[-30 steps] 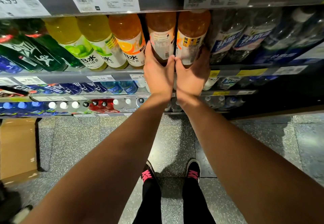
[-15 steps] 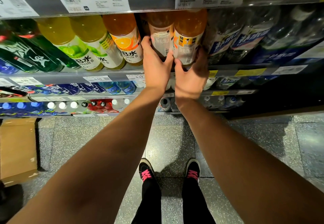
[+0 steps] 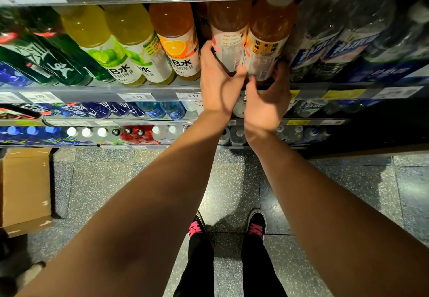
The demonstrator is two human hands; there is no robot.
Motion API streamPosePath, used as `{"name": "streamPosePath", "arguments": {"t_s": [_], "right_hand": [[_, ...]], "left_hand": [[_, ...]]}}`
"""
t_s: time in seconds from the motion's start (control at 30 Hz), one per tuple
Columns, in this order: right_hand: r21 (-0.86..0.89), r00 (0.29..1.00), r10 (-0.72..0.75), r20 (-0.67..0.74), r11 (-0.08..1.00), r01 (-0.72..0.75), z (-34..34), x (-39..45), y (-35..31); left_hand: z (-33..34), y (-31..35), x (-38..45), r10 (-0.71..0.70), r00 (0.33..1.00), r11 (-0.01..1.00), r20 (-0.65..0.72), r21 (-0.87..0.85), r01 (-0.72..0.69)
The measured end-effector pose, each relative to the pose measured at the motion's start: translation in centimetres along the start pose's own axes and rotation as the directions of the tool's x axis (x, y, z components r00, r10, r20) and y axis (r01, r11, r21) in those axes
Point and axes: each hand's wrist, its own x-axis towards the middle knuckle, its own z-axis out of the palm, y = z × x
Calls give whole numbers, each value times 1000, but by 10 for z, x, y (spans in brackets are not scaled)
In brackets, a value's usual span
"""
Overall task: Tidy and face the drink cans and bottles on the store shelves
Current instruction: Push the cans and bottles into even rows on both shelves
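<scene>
Two orange drink bottles stand side by side on the upper shelf. My left hand (image 3: 217, 83) grips the left one (image 3: 228, 34), whose label shows small print and a barcode. My right hand (image 3: 267, 101) cups the base of the right one (image 3: 267, 38), fingers curled round its far side and thumb at its front; its label shows a yellow band with black characters. An orange vitamin-water bottle (image 3: 178, 41) with its front label showing stands just left of my left hand.
Yellow-green bottles (image 3: 125, 41) and dark green bottles (image 3: 46, 59) fill the shelf to the left, clear blue-labelled water bottles (image 3: 329, 41) to the right. Lower shelves hold blue and clear bottles (image 3: 160, 109). A cardboard box (image 3: 25, 189) sits on the floor at left. The price-tag rail (image 3: 348, 93) runs below.
Both hands have stayed on the two orange bottles. My left hand has slid up its bottle's left side and the labels have turned slightly. The camera has moved closer to the shelf.
</scene>
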Motion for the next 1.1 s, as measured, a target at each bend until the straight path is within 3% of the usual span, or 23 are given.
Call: {"name": "streamPosePath", "arguments": {"t_s": [0.1,0.4,0.6,0.77,0.93,1.1], "right_hand": [[-1,999,6,42,1000,-5,-1,2,3],[1,997,-21,71,1000,21,-5,4,3],[71,998,-3,60,998,-1,-10,-7,-8],[83,990,-133,49,988,129,-8,-36,-28],[117,974,-183,136,979,168,16,-74,-59],[162,974,-5,225,986,-32,41,-85,-83]], "left_hand": [[-2,1,2,-50,999,998,15,-38,51],[-8,5,-22,-25,989,1000,-147,-23,21],[-18,7,-27,-41,991,998,-127,-60,34],[-69,-11,-34,-14,963,996,-268,-87,-10],[-134,-46,-4,-183,878,982,-442,-121,144],[-171,-73,28,-299,938,949,-174,-160,273]]}}
